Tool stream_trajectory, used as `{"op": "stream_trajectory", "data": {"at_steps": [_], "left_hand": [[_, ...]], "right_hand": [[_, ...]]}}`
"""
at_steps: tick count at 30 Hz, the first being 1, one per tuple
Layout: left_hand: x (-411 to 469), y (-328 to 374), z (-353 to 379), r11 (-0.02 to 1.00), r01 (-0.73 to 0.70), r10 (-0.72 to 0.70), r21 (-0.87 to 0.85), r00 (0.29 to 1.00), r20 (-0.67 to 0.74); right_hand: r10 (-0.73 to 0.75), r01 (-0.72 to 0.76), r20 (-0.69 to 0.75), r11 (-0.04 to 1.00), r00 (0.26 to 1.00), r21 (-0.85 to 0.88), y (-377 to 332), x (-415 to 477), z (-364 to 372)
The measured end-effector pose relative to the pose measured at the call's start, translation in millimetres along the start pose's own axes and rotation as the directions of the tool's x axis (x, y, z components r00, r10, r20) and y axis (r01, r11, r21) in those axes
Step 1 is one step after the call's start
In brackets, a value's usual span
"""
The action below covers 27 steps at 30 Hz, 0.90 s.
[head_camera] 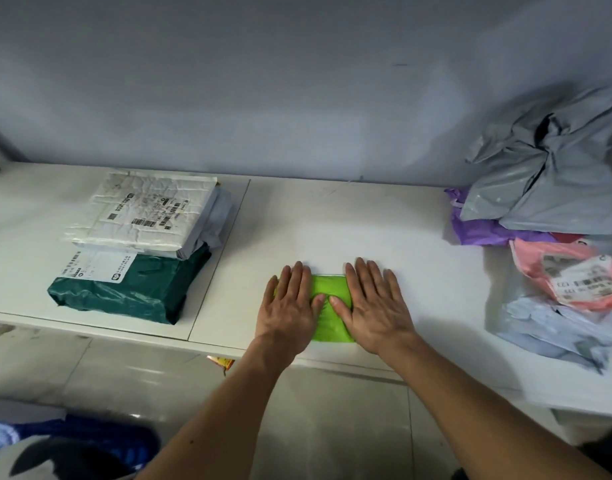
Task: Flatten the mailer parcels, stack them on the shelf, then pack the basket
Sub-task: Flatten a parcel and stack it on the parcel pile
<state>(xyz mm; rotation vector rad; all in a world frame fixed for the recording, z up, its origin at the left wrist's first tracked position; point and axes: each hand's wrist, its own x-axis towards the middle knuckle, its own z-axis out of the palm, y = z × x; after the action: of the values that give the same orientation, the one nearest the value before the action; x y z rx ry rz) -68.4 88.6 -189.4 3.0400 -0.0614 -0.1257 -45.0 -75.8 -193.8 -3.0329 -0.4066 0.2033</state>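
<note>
The left hand (289, 308) and right hand (375, 306) press flat, fingers straight, on the green mailer (330, 285); stacked parcels (141, 209) lie well left, crumpled mailers (539, 188) right.

Two hands: left hand (287, 313) and right hand (373, 310). One bright green mailer (328, 289) beneath them. Left stack, three parcels: one white padded mailer (145, 209), one pale grey mailer (214, 216), one dark green mailer (138, 289). Right heap, at least four: one grey bag (539, 188), one purple bag (477, 230), one pink bag (553, 265), one pale blue bag (553, 323); any others are too hidden to count.
</note>
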Motion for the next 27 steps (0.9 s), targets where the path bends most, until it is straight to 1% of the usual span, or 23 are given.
{"op": "stream_trajectory", "data": {"at_steps": [2, 5, 7, 9, 12, 15, 20, 24, 27], "left_hand": [[1.5, 1.2, -7.9, 1.000, -0.007, 0.007, -0.015, 0.999, -0.048], [-0.3, 4.1, -9.5, 0.997, -0.063, 0.058, -0.045, 0.992, -0.114], [-4.0, 5.2, -4.6, 0.995, -0.091, 0.087, -0.042, 0.992, -0.094], [-6.8, 6.0, 2.6, 0.995, -0.073, 0.069, -0.065, 0.996, -0.064], [-7.0, 6.1, 10.3, 0.995, -0.051, 0.047, -0.089, 0.997, -0.056], [-6.0, 3.8, 12.5, 0.995, -0.041, 0.035, -0.091, 0.997, -0.066], [1.5, 7.5, 6.1, 0.997, -0.033, 0.032, -0.073, 0.999, -0.015], [2.8, 6.7, 0.1, 0.995, -0.023, 0.024, -0.101, 1.000, 0.012], [3.0, 5.2, -7.6, 0.996, -0.042, 0.038, -0.076, 0.998, -0.051]], "right_hand": [[-0.016, 0.016, -0.041, 1.000, 0.999, -0.001, -4.2, -2.4, -9.2], [-0.096, 0.100, -0.136, 0.995, 0.986, 0.022, -14.1, -6.3, -16.1], [-0.134, 0.140, -0.119, 0.989, 0.984, 0.045, -23.6, -8.1, -11.5], [-0.088, 0.099, -0.122, 0.991, 0.989, 0.086, -28.3, -9.7, -0.7], [-0.041, 0.059, -0.173, 0.993, 0.984, 0.100, -26.6, -12.4, 10.4], [-0.060, 0.078, -0.175, 0.992, 0.983, 0.099, -27.2, -12.6, 13.1], [-0.043, 0.057, -0.142, 0.994, 0.989, 0.095, -23.4, -1.8, 12.6], [-0.098, 0.106, -0.095, 0.991, 0.991, 0.081, -23.3, -1.8, 3.5], [-0.092, 0.103, -0.143, 0.993, 0.985, 0.065, -25.7, 0.3, -11.9]]}}
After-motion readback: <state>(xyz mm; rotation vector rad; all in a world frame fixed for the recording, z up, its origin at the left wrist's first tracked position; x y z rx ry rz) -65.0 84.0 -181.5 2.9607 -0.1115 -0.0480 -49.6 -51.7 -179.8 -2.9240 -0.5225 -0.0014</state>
